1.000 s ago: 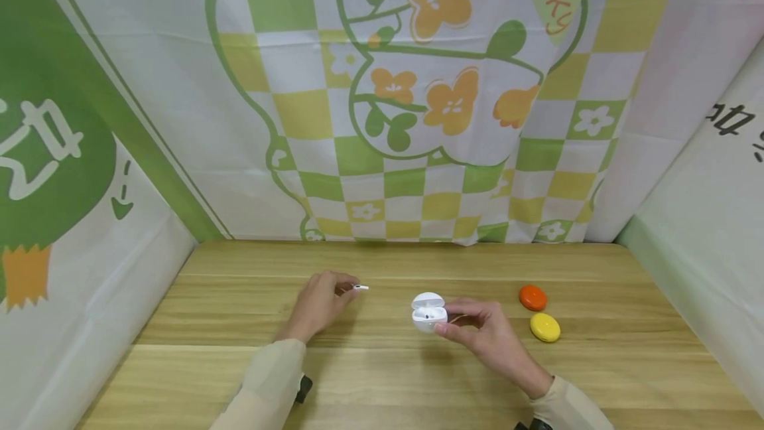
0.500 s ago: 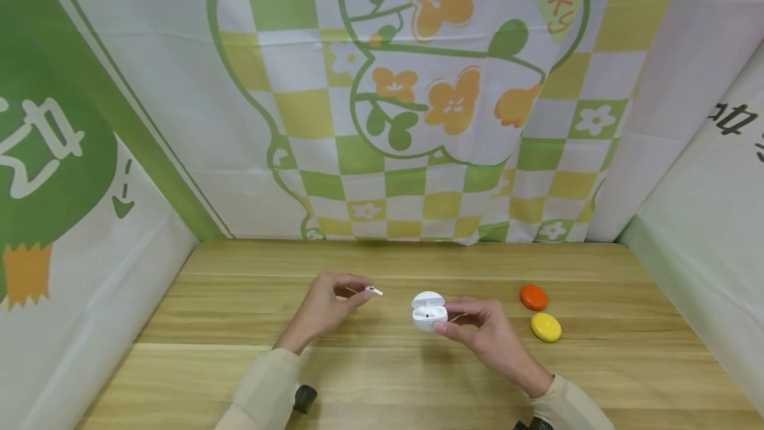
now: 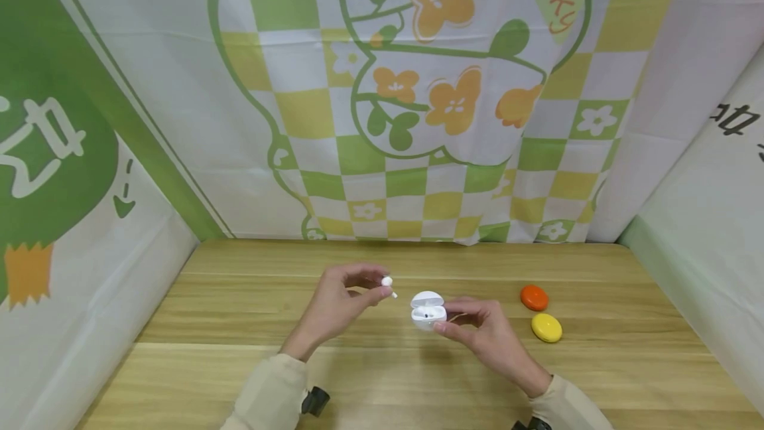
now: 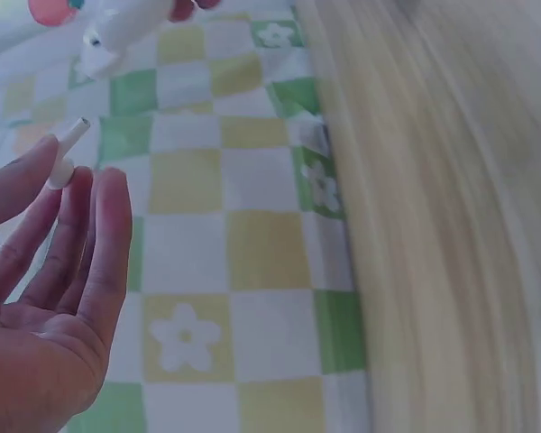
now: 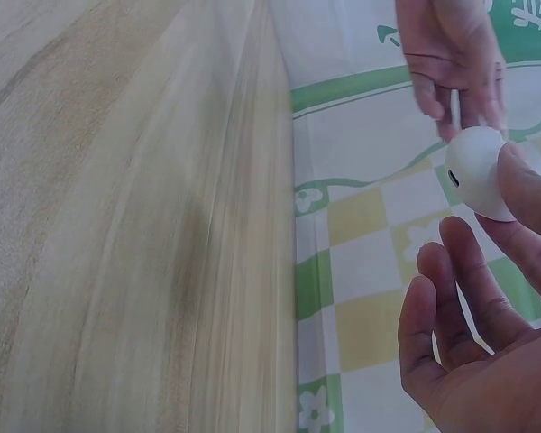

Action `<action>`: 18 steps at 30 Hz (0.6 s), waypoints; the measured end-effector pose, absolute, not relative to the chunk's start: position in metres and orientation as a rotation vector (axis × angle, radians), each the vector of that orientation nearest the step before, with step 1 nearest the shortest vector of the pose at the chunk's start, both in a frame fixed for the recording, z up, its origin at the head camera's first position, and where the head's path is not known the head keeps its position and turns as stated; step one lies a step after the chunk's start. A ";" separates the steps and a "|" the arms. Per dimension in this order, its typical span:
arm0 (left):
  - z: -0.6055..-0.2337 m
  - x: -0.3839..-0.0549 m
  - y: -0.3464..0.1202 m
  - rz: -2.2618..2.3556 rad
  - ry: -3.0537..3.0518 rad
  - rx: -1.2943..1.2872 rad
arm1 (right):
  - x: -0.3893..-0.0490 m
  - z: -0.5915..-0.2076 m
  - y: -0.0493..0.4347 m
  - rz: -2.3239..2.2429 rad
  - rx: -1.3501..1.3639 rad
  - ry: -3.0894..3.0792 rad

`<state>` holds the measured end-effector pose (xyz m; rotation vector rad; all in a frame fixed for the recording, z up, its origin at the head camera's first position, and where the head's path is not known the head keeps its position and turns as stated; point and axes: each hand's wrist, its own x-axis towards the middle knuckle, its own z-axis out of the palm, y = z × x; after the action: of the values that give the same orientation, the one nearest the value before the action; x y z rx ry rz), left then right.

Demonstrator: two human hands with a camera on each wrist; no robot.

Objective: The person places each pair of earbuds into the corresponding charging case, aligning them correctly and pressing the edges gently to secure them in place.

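My left hand (image 3: 337, 304) pinches a white wireless earbud (image 3: 387, 281) between thumb and fingertips. In the left wrist view the stem of this earbud (image 4: 75, 135) points up, away from the palm. Held by its right side, a rounded white earbud case (image 3: 425, 324) is in my right hand (image 3: 486, 337), above the table. The lid is raised, and a small dark spot shows in the case's interior. A short gap separates the earbud from the case. In the right wrist view the case (image 5: 473, 176) shows a dark slot, with thumb and index finger gripping it.
An orange round disc (image 3: 534, 297) and a yellow round disc (image 3: 546, 328) lie on the wooden table (image 3: 239, 324), right of my right hand. Printed cloth (image 3: 406, 184) hangs along the back edge, with more cloth walls on both sides.
My left hand has moved right with the earbud, closer to the case, and has turned the earbud so its stem slants downward in the head view. The right hand and case have barely moved.
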<state>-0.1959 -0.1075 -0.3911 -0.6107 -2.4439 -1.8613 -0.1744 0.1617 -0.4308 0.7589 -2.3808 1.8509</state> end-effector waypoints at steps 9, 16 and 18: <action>-0.375 -0.187 -0.088 -1.717 -2.400 -0.851 | -0.175 -0.430 0.160 1.849 0.779 -2.377; -0.375 -0.186 -0.075 -1.550 -2.378 -1.012 | -0.175 -0.431 0.160 1.843 0.789 -2.393; -0.376 -0.186 -0.072 -1.523 -2.390 -1.033 | -0.175 -0.431 0.160 1.849 0.787 -2.397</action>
<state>-0.1864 -0.0724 -0.3758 -1.0329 -2.3905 -1.5229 -0.1750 0.1599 -0.4309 0.7867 -2.3969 1.8490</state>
